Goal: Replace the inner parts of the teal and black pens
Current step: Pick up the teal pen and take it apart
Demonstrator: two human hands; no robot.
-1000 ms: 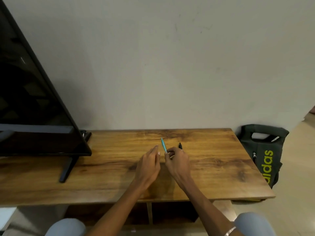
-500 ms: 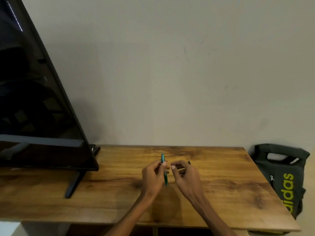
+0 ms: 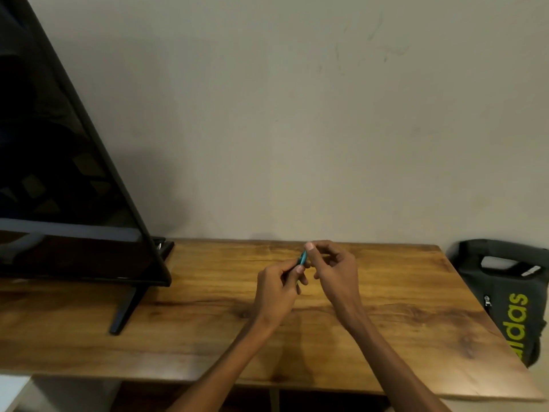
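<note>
A glossy black flat screen [image 3: 59, 173] stands on a slim angled foot at the left end of the grained wooden tabletop [image 3: 208, 322]. Near the back edge, the left hand [image 3: 279, 289] and right hand [image 3: 334, 272] both pinch the slender teal pen [image 3: 302, 258], mostly hidden. A dark fabric bag [image 3: 511, 295] sits beyond the right edge.

Single head-worn wide-angle view, looking forward and slightly down over the wooden table [image 3: 208, 337] toward the wall [image 3: 297, 129], hands at mid-distance.
</note>
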